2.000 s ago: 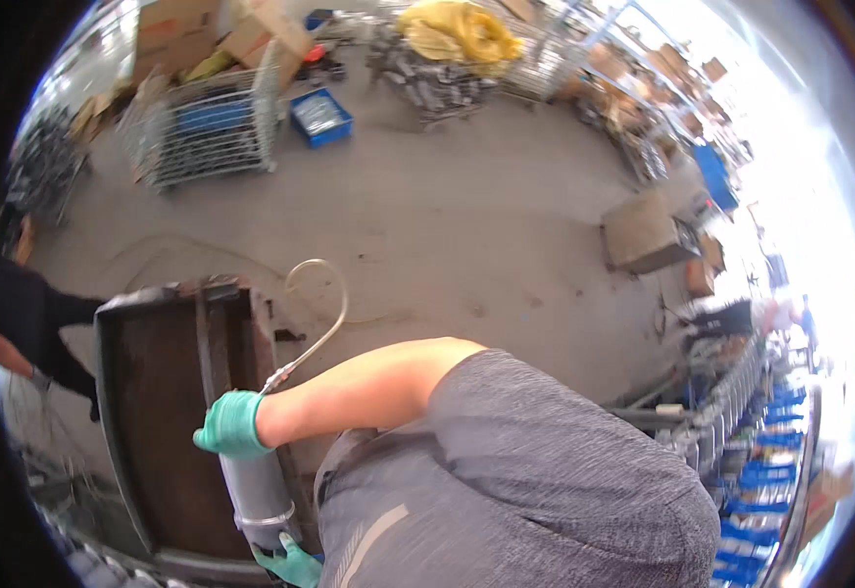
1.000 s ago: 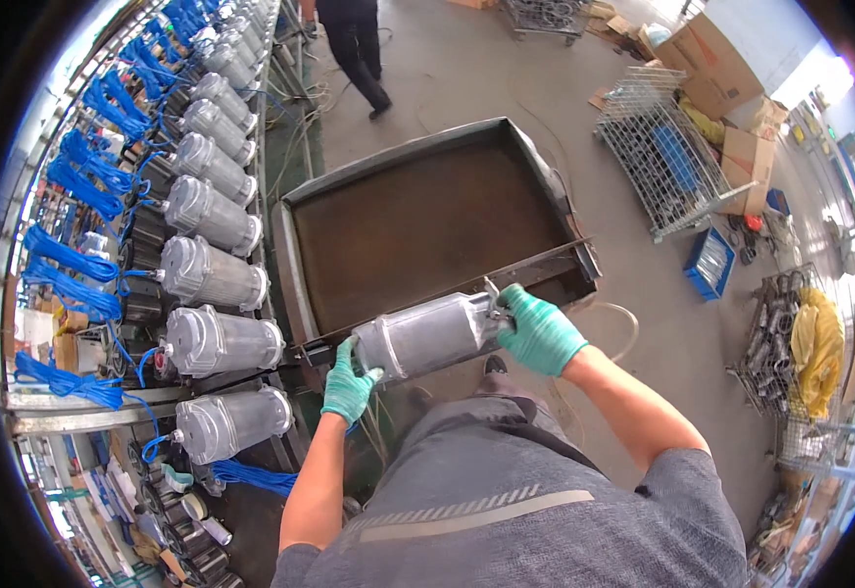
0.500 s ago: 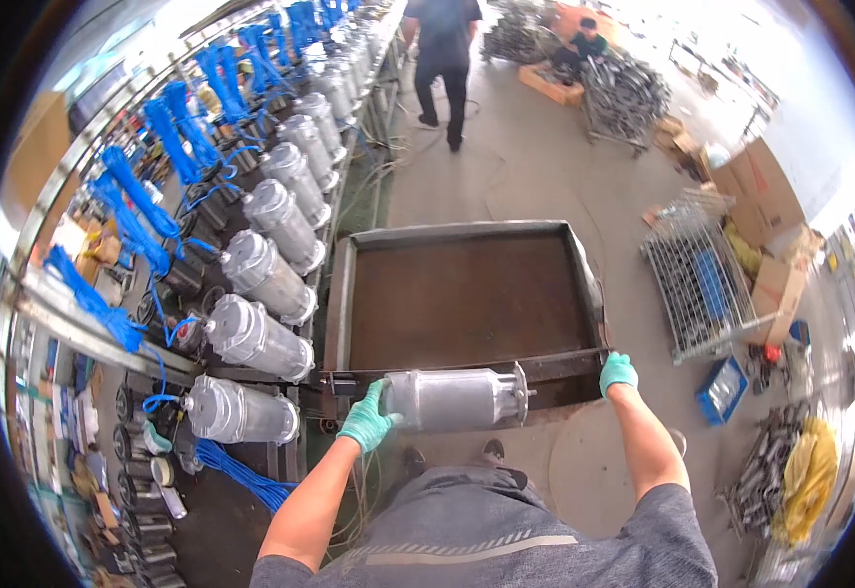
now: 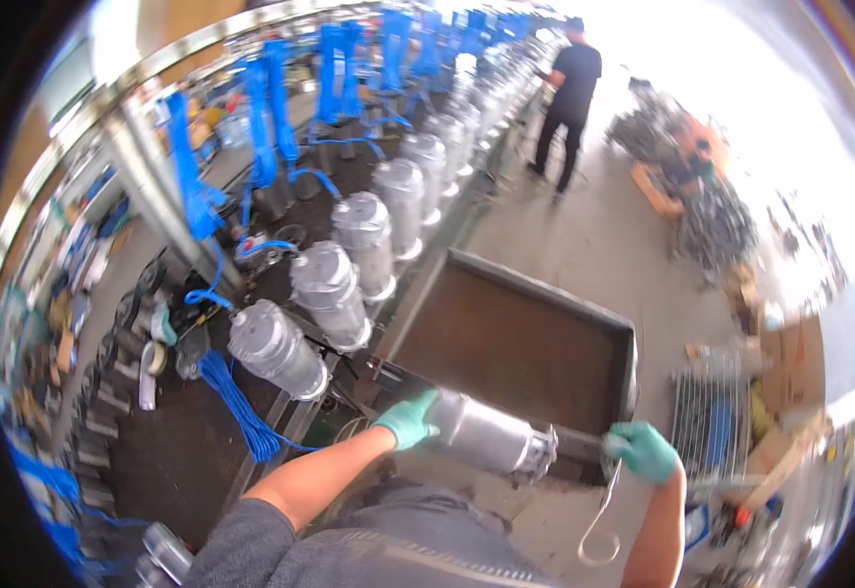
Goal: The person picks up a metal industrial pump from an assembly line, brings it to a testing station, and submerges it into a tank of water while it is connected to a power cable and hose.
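Clasps a silver cylindrical housing (image 4: 486,431) by its left end in the left hand (image 4: 409,421), at a rusty tank's (image 4: 515,343) near edge, and curls the right hand (image 4: 643,452) by a pale hose (image 4: 608,501), too blurred to tell if pinching it, near a row of similar housings (image 4: 364,242).

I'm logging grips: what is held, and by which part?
The left hand grips the metal cylinder by its left end. The right hand appears to hold the pale hose by its upper end; blur hides details.
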Demonstrator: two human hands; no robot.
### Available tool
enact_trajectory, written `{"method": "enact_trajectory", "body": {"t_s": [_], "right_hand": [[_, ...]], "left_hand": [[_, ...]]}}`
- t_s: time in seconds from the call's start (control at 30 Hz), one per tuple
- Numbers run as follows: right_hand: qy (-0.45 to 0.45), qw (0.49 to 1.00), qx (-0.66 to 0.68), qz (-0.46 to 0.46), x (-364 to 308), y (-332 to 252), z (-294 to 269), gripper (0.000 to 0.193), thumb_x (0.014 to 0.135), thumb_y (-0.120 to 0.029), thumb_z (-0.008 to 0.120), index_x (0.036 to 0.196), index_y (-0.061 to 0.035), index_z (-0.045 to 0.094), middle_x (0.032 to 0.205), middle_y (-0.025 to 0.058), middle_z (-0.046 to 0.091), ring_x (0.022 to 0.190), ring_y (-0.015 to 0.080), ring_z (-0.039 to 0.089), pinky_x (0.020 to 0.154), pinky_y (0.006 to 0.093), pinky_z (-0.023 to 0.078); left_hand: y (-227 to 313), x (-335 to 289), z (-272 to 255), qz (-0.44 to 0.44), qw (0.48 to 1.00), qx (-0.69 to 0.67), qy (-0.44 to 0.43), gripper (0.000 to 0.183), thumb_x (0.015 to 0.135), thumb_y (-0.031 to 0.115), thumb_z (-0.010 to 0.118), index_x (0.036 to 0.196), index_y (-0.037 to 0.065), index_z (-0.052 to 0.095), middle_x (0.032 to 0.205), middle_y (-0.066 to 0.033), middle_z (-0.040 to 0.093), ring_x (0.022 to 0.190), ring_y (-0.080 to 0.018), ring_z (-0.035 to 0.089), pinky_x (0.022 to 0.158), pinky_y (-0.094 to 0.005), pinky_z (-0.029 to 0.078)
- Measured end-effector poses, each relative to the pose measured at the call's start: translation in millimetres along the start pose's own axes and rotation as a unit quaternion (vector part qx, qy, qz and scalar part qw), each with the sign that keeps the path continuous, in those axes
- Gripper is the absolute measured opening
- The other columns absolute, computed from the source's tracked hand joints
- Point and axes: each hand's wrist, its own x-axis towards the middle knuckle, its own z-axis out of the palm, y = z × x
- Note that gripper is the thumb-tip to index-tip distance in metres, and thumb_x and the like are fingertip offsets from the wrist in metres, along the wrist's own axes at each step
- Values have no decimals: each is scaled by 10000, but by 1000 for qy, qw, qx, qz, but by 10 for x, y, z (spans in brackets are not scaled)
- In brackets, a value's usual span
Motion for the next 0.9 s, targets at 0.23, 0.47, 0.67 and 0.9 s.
{"method": "enact_trajectory", "body": {"t_s": [0.23, 0.47, 0.67, 0.9], "right_hand": [[-121, 911, 146, -367, -759, -1624, 151, 268, 959, -187, 639, 804, 30, 659, 678, 97, 628, 624, 186, 607, 611, 353, 517], [-39, 936, 63, -344, -610, -2044, 481, 249, 958, -180, 636, 821, 28, 655, 696, 106, 625, 643, 203, 612, 627, 359, 516], [13, 939, 33, -343, -635, -2109, 612, 233, 956, -174, 634, 836, 25, 651, 712, 114, 623, 659, 217, 616, 640, 365, 514], [39, 936, 11, -351, -628, -2184, 699, 215, 954, -166, 631, 853, 23, 647, 730, 124, 620, 678, 233, 620, 655, 371, 513]], "left_hand": [[4, 40, -58, 32, 999, -32, -7, 875, 910, 335, 725, 1605, 114, 240, 1267, -309, 641, 1164, -468, 624, 975, -517, 483], [83, -23, -167, 6, 998, -55, -29, 850, 911, 312, 718, 1600, 142, 251, 1275, -300, 642, 1160, -456, 634, 969, -517, 492], [94, -32, -137, 23, 997, -70, -19, 845, 908, 298, 717, 1602, 150, 258, 1280, -288, 645, 1165, -462, 628, 982, -518, 488], [60, -45, -132, 14, 998, -67, -16, 847, 908, 287, 722, 1606, 138, 265, 1323, -274, 629, 1197, -453, 616, 1002, -511, 484]]}}
